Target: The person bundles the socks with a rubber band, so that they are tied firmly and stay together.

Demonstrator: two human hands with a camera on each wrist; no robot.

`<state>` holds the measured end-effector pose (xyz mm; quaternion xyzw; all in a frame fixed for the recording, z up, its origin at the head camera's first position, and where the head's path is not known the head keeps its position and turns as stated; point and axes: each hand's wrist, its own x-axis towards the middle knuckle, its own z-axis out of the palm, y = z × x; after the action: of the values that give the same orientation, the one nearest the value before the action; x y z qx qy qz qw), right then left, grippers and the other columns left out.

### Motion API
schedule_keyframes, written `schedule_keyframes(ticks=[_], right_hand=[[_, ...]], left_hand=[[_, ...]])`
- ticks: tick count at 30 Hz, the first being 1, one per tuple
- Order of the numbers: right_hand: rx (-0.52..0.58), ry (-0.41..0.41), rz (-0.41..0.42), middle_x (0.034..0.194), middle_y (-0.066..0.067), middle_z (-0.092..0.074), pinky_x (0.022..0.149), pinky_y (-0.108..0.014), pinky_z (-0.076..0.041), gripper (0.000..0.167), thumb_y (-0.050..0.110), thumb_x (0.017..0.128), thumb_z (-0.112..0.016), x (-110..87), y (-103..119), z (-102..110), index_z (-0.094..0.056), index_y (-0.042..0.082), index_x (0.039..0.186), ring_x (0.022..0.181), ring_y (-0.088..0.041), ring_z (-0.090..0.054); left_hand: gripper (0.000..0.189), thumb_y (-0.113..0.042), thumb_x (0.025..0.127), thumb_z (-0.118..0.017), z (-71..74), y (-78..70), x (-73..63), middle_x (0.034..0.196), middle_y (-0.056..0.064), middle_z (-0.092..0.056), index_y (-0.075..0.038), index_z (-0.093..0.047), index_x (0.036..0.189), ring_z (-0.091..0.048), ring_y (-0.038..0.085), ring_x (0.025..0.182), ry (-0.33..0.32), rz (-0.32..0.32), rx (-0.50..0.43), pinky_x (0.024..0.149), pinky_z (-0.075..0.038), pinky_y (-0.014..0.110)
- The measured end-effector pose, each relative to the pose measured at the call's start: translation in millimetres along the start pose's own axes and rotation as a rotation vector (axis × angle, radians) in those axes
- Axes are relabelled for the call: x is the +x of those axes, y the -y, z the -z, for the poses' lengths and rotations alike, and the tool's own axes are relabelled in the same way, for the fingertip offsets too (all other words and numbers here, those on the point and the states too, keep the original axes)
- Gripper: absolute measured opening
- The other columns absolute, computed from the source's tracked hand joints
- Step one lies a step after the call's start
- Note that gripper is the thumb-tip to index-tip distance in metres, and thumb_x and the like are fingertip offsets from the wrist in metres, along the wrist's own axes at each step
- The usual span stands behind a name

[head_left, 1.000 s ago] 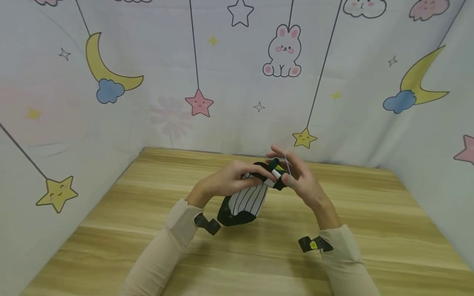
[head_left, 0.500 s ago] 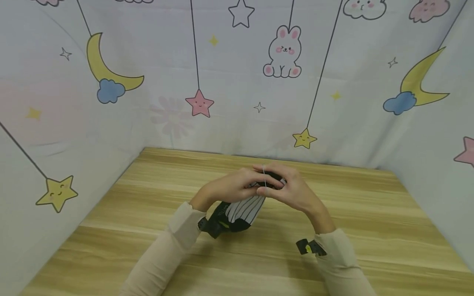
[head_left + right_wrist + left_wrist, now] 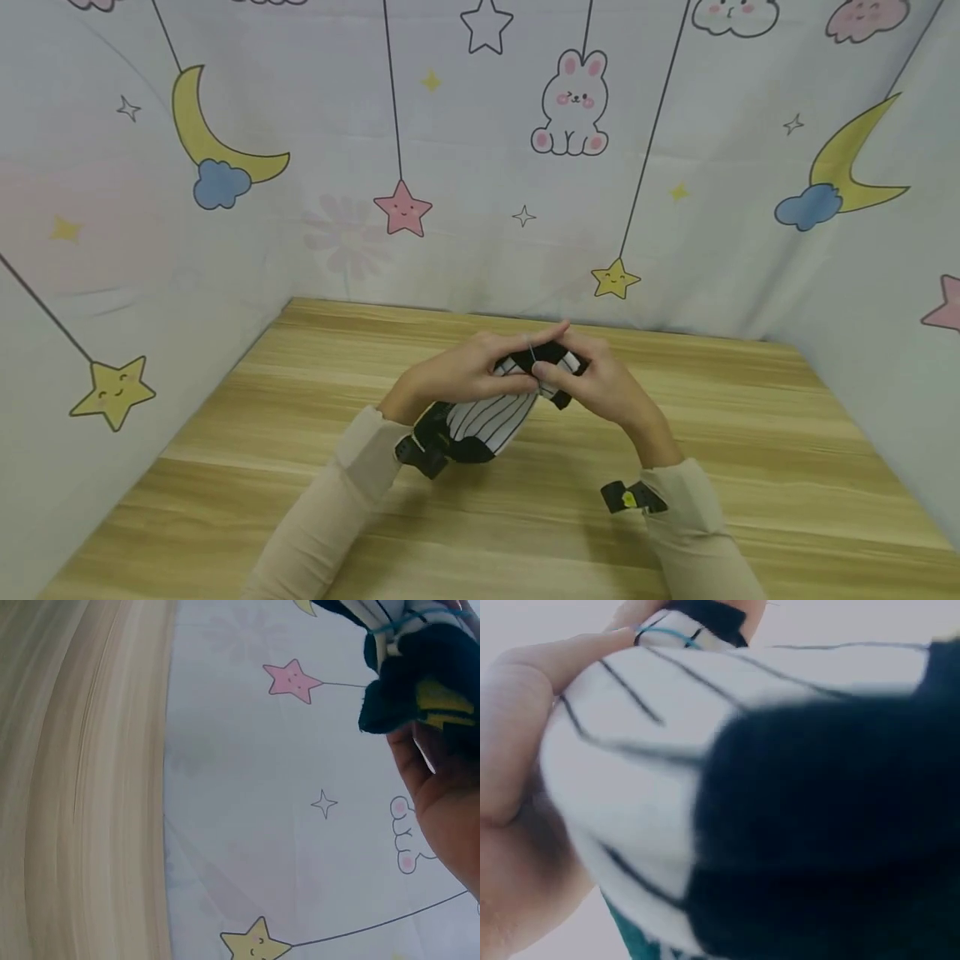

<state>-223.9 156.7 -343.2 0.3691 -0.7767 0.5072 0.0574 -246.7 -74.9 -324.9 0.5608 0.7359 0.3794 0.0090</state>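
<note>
A bundle of white socks with black stripes and dark ends (image 3: 491, 417) is held above the table, its wide end hanging down to the left. My left hand (image 3: 457, 367) grips it around the narrow upper part, thumb in front and index finger along the top. A thin pale-blue elastic band (image 3: 532, 352) circles this neck. My right hand (image 3: 611, 387) holds the gathered end, with the thumb over the neck beside the band. In the right wrist view, that dark end (image 3: 401, 682) shows a yellow patch. Striped cloth (image 3: 630, 780) fills most of the left wrist view.
The wood-grain table (image 3: 712, 417) lies under both hands. A white cloth backdrop (image 3: 480, 125) printed with stars, moons and a rabbit rises behind and at both sides. Small dark cameras (image 3: 422, 457) sit at the wrists.
The band was stretched over the right fingers; now it lies round the bundle's neck. The right hand came left over the neck, then shifted slightly back. The bundle's wide end swung left.
</note>
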Motion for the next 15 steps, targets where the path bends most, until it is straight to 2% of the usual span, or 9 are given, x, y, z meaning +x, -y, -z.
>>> schedule_keyframes(ticks=[5, 10, 12, 15], right_hand=[[0.01, -0.116, 0.042, 0.111, -0.012, -0.069, 0.068, -0.027, -0.055, 0.029, 0.004, 0.098, -0.062, 1.2, -0.1, -3.1, -0.067, 0.003, 0.127, 0.082, -0.017, -0.066], [0.007, -0.241, 0.012, 0.098, -0.009, -0.069, 0.059, -0.026, -0.053, 0.023, 0.005, 0.099, -0.062, 0.9, 4.3, -6.5, -0.07, 0.004, 0.12, 0.071, -0.015, -0.063], [0.02, -0.304, -0.002, 0.094, -0.005, -0.068, 0.057, -0.025, -0.052, 0.019, 0.004, 0.099, -0.062, 1.5, 6.2, -7.5, -0.071, 0.003, 0.115, 0.069, -0.014, -0.062], [0.034, -0.416, 0.013, 0.089, 0.002, -0.067, 0.058, -0.022, -0.049, 0.013, 0.001, 0.097, -0.062, 2.6, 6.2, -8.0, -0.071, 0.0, 0.107, 0.069, -0.012, -0.059]], left_hand=[[0.074, -0.017, 0.1, -0.064, -0.7, 0.1, 0.6, 0.159, 0.003, -0.035, -0.018, -0.021, 0.161, -0.052, 0.011, 0.129, -0.044, -0.001, -0.007, 0.105, -0.043, 0.032], [0.073, -0.015, 0.1, -0.062, 0.6, 0.5, -0.4, 0.162, -0.004, -0.028, -0.019, -0.021, 0.161, -0.046, 0.013, 0.136, -0.094, 0.007, -0.065, 0.107, -0.041, 0.033], [0.074, -0.015, 0.1, -0.062, 1.0, 1.3, -2.1, 0.16, -0.004, -0.033, -0.023, -0.021, 0.161, -0.052, 0.013, 0.131, -0.131, 0.032, -0.103, 0.104, -0.044, 0.034], [0.075, -0.017, 0.1, -0.063, 1.8, 2.0, -6.2, 0.144, 0.003, -0.054, -0.031, -0.02, 0.161, -0.064, 0.016, 0.112, -0.191, 0.08, -0.148, 0.092, -0.053, 0.034]])
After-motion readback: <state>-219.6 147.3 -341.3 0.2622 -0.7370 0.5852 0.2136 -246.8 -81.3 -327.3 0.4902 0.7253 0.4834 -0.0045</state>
